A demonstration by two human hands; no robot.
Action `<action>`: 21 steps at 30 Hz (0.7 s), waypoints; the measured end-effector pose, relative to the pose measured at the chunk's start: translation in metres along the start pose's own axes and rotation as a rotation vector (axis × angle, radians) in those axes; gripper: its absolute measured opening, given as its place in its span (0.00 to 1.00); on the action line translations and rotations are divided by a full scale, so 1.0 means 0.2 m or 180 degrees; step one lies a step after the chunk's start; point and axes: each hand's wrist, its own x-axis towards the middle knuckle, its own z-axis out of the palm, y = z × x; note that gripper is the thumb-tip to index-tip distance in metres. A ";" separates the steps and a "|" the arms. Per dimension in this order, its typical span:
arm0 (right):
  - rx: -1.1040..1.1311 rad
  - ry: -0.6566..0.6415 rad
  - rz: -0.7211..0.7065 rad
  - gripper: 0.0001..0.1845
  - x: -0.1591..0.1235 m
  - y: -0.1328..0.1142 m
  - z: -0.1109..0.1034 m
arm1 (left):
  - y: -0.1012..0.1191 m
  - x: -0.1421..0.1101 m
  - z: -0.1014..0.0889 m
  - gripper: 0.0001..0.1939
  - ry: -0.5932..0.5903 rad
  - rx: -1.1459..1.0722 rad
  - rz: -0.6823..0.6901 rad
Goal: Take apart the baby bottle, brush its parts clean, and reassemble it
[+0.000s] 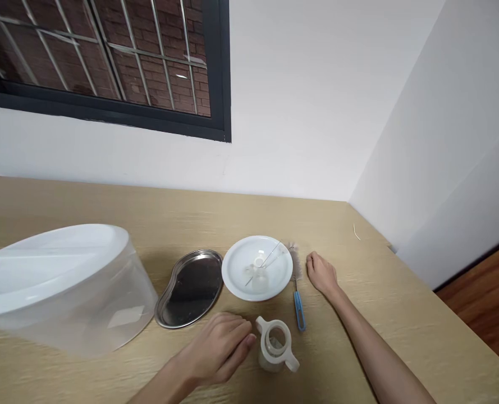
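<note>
Left hand (224, 348) is kinda curled closed right beside the bottle (272, 359), contact hard to tell. Right hand (321, 273) is curled up on the table (401, 303), well apart from the left. Between bowl (233, 264) and right hand, a brush (298, 308) is laid. Clear bits are held in the bowl; tray (192, 289) and tub (76, 314) are parked further left.

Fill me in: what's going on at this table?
No visible grip on anything. The left hand is curled right beside a two-handled bottle; I can't tell if they touch. The right hand rests curled on the table, near a brush. The bowl holds clear parts and something thin like wire. A metal tray and tub stand to its left.
</note>
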 end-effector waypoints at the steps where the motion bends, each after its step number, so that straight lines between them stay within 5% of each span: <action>1: 0.0005 0.0007 0.0002 0.12 0.00 0.00 0.00 | 0.00 0.00 0.00 0.14 -0.0008 0.0020 -0.0012; 21: 0.0230 0.0033 -0.0121 0.13 0.01 0.05 -0.02 | -0.04 -0.04 0.01 0.15 0.0016 0.0174 -0.0252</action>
